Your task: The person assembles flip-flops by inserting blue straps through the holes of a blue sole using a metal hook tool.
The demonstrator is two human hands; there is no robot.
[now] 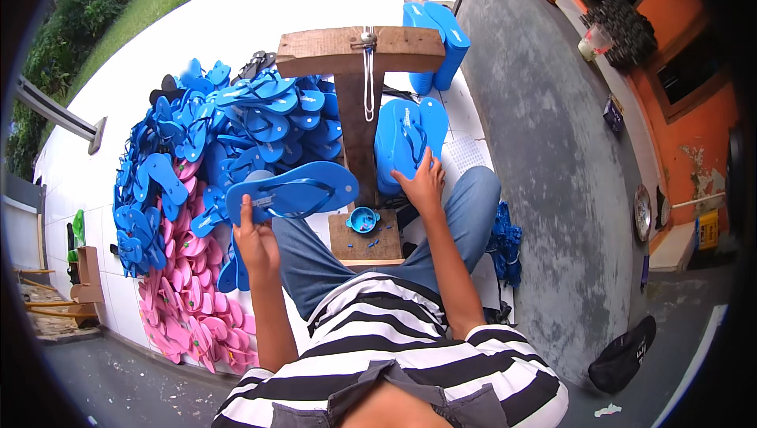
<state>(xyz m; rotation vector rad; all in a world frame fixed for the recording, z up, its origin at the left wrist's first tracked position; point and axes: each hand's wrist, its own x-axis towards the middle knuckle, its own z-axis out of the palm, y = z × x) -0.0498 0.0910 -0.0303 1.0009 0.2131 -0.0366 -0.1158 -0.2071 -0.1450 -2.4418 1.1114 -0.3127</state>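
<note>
My left hand [257, 248] is closed on the end of a blue flip-flop [319, 179], held up tilted with its strap side showing. To the right of the wooden post, my right hand [424, 183] has thumb and fingers around the near end of a blue flip-flop [400, 140] on top of a stack of blue ones. A T-shaped wooden stand [360, 116] rises between my legs, with a metal fitting and a long looped metal piece [369, 85] hanging from its crossbar. At its foot a small blue bowl [363, 220] holds little pieces.
At the left lies a big heap of blue flip-flops [260, 124], with pink flip-flops [193, 286] nearer me. Blue sole stacks [438, 45] stand upright behind the stand. A blue strap bundle [506, 244] lies by my right knee. Small blue bits dot the wooden board [343, 239].
</note>
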